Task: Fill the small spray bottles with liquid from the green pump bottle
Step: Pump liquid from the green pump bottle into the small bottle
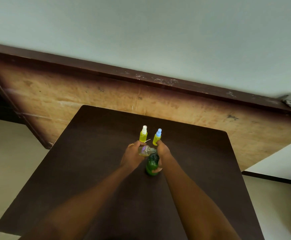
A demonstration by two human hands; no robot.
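Yellow-filled white-capped bottle (143, 134) and blue-capped bottle (157, 137) stand upright mid-tabletop (89, 153), just beyond the left hand (132, 155), fingers gripping a tilted clear bottle (145, 150), and right hand (162, 153), fingers clasping the upright green pump bottle (151, 165).

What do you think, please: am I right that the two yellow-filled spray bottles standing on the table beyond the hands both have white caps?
Not quite. The head view shows only the left bottle white-capped; the right bottle has a blue cap. Both do stand yellow-filled on the table, beyond the left hand and right hand.
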